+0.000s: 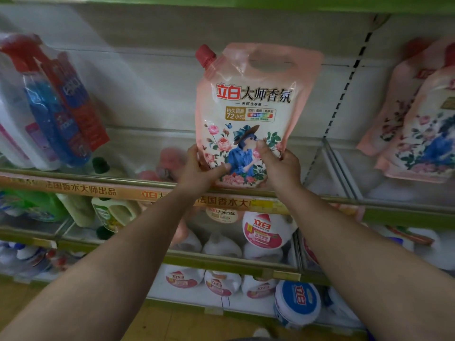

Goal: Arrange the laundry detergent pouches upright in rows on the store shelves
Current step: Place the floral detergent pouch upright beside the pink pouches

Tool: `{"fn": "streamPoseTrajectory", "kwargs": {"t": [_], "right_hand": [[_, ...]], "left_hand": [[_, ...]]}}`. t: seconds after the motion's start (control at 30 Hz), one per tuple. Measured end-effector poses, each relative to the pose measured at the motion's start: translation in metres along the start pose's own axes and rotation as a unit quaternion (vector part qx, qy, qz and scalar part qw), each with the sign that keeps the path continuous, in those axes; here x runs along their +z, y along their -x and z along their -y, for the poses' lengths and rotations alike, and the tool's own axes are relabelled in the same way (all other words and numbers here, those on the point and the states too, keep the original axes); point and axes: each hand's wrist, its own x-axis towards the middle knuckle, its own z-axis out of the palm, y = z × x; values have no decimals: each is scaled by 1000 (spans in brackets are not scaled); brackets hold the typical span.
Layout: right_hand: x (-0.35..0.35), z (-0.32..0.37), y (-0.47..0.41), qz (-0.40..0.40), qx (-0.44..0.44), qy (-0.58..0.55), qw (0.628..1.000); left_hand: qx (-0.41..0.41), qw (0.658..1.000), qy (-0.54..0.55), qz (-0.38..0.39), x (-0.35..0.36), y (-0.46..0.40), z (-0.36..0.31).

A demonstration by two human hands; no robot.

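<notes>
While both arms reach up to the top shelf (pixel 246 193), the pink pouch (pixel 251 99) stands upright above its front rail, spout cap (pixel 205 54) at 11 o'clock, handle cut-out at 12. Left hand (pixel 202 172) grips the pouch's lower edge at 7 o'clock, thumb across the printed front. Right hand (pixel 278 166) grips the lower edge at 5 o'clock, thumb likewise on the front. Two matching pouches (pixel 418 124) lean at 3 o'clock, well apart. Blue and red refill packs (pixel 61 114) lean at 9 o'clock. White bottles (pixel 266 230) sit on lower shelves at 6 o'clock.
</notes>
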Motion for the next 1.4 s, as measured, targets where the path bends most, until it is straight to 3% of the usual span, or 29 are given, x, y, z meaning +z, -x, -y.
{"fn": "streamPoseTrajectory", "kwargs": {"t": [0.17,0.43,0.93,1.4], "right_hand": [[-2,-1,8,51,17,-21,998],[-16,-3,3,80,-12,12,997],[-132,-10,-23,0,-62,26,998],[-263,-23,-24,-120,-106,-16,987]], "left_hand": [[22,995,-91,-23,6,-3,2],[31,992,-104,-67,22,2,1],[82,988,-108,-73,151,5,-16],[102,991,-82,31,286,19,-37]]}}
